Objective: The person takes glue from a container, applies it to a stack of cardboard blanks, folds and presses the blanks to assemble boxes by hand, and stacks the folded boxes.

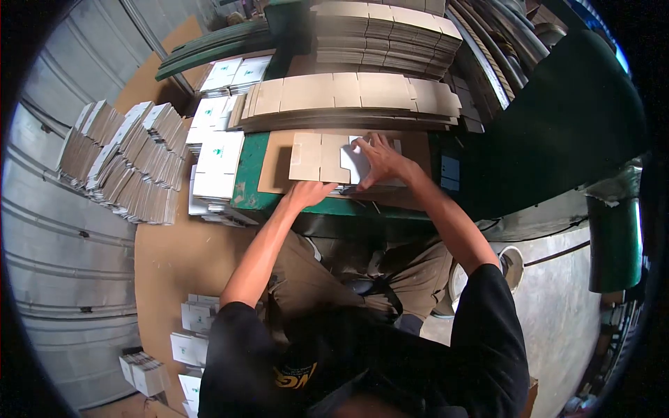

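Head camera: a brown sheet (306, 157) lies over a board (276, 161) on the green bench (252, 173), and a white card (357, 166) shows beside its notched right edge; whether the two are one piece cannot be made out. The left hand (311, 194) is at the sheet's near edge, its fingertips partly hidden there, so I cannot tell whether it grips the edge or only steadies it. The right hand (380, 161) arches over the card, thumb and fingers well apart, covering much of it; whether they clench it or just rest there is unclear. Something thin and pale shows below the sheet's near edge, too small to tell. Beyond lies a long brown stack (334, 92), with a taller stack (387, 38) behind it, cut off at the top. White stacks (217, 159) stand at the left. A dark panel (557, 132) hides the bench's right end, and the person's sleeve (233, 355) partly covers white boxes (189, 348) below.
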`<state>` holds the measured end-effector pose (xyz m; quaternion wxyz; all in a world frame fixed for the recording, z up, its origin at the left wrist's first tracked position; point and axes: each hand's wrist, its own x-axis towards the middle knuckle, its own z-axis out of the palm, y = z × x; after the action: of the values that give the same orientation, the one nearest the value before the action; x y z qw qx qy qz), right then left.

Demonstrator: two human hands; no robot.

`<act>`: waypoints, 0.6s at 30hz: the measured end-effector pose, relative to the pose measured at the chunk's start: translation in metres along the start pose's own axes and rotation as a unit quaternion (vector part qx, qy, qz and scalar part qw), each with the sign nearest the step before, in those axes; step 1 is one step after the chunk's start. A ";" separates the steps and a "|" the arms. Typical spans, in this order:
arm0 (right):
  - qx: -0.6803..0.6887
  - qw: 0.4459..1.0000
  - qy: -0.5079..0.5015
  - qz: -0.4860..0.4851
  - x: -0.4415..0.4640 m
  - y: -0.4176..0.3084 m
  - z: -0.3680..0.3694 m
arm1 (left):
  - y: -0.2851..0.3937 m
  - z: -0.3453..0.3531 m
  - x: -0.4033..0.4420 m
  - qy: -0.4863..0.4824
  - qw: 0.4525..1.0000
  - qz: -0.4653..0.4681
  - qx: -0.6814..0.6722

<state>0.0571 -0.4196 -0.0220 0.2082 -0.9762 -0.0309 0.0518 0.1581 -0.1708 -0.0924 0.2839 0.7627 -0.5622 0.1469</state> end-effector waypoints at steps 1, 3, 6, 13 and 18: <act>-0.008 1.000 -0.003 0.006 0.002 -0.001 0.002 | 0.002 -0.003 0.001 -0.020 1.000 -0.002 -0.006; -0.015 1.000 -0.005 0.013 0.003 -0.002 0.007 | -0.001 -0.003 -0.002 -0.041 0.999 -0.002 -0.014; -0.009 1.000 0.021 0.001 0.000 0.003 0.013 | -0.005 0.003 -0.010 -0.092 0.995 0.019 0.040; 0.016 0.998 0.051 -0.027 0.000 0.007 0.021 | 0.011 -0.045 -0.018 -0.073 0.934 -0.249 -0.248; 0.008 0.997 0.069 -0.032 -0.002 0.007 0.023 | 0.000 -0.059 0.048 -0.190 0.964 -0.139 -0.121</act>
<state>0.0524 -0.4173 -0.0453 0.2192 -0.9743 -0.0473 -0.0218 0.1795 -0.1728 -0.0187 0.2800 0.8069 -0.5082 -0.1104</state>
